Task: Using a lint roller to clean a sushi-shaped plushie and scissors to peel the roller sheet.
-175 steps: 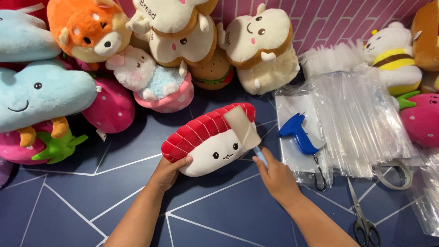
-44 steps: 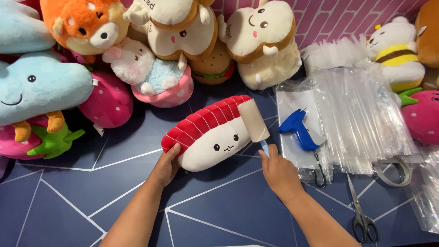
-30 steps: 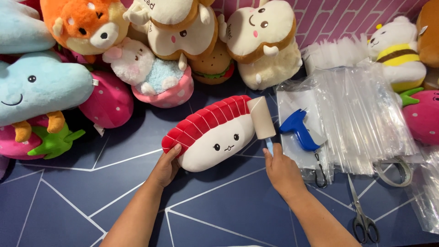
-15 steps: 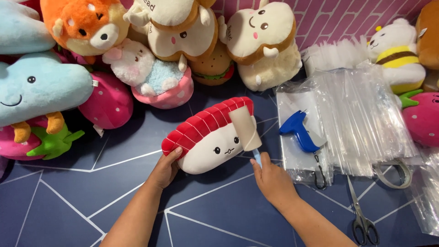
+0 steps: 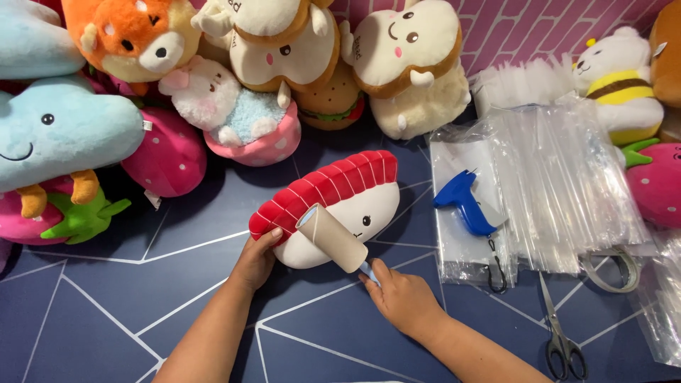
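I am looking down at a dark blue floor mat [image 5: 142, 312] with white lines; a sushi-shaped plush [image 5: 333, 206], white body under a red ribbed top, is lying near its centre. My left hand [image 5: 255, 259] is bracing the plush at its lower left end, fingers curled against the red edge, thumb on top. My right hand [image 5: 404, 301] is gripping the pale blue handle of a lint roller [image 5: 333, 237], fingers closed around it; the roller's paper drum is resting across the plush's white face.

Risks as I am judging them: the sticky drum may be dragging the light plush along rather than rolling, since only one end is braced; the toy could be twisting out from under my left fingers. A blue tagging gun [image 5: 468, 206] on a stack of clear plastic bags [image 5: 560, 177] and a pair of scissors [image 5: 560, 340] are lying just right of my forearm; a wide stroke could be knocking them. The heaped plush toys [image 5: 284, 64] behind are sitting close, so a hard push could be shoving the sushi into them.
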